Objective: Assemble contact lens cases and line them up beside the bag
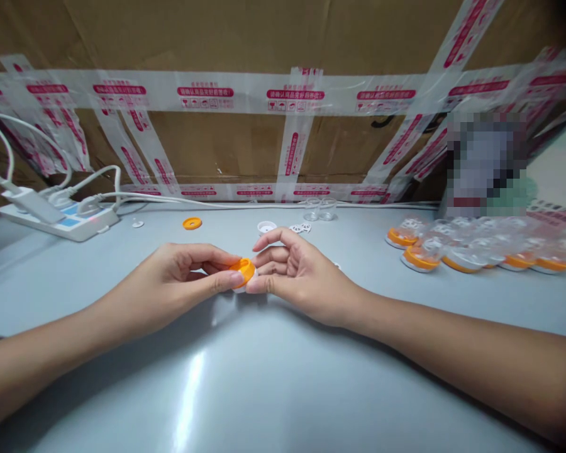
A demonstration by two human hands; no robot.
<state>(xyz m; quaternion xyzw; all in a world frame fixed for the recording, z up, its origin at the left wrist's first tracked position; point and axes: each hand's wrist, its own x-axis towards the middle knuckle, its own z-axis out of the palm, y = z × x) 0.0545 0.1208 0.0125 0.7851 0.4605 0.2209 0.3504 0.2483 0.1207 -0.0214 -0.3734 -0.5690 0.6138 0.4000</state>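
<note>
Near the middle of the view, my left hand pinches a small orange and white round part between thumb and fingers. My right hand is closed on the part's right side, its thumb at the white lower edge and its index finger raised. An orange ring lies on the table beyond my left hand. Past my right hand are a white ring, small white perforated pieces and clear round cups. Another white piece is partly hidden behind my right hand.
A white power strip with plugs and cables stands at the back left, a small white piece beside it. Several orange and white units with clear tops cover the right back. A taped cardboard box closes off the table's far edge.
</note>
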